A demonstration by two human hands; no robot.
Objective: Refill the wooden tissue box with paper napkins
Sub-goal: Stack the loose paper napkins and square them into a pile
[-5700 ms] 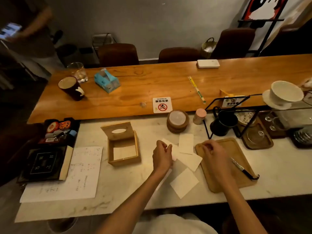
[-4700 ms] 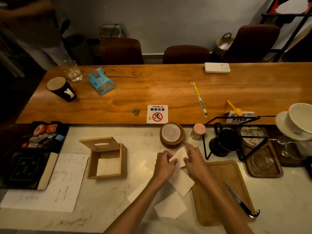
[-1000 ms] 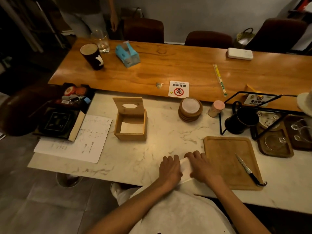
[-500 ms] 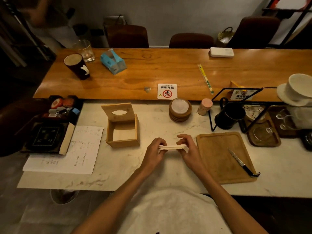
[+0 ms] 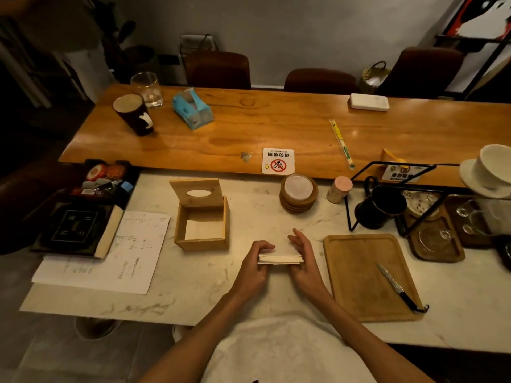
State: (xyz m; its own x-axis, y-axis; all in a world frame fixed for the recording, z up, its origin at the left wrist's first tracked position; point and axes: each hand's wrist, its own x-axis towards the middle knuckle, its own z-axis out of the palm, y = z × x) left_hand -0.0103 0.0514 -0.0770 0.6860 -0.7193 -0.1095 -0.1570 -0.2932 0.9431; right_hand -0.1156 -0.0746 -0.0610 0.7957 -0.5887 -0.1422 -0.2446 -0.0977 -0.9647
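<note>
Fingers of the left hand and right hand grasp a napkin stack from both sides, squaring it above the marble counter. Next move probably calls for carrying it left-forward into the open wooden tissue box, nearby.

The person wears a white top, its textured front showing between two bare, sleeveless forearms.

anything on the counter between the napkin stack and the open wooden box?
Nothing. In the head view, only bare marble counter lies between the napkin stack, held by the left hand and right hand, and the wooden box.
</note>
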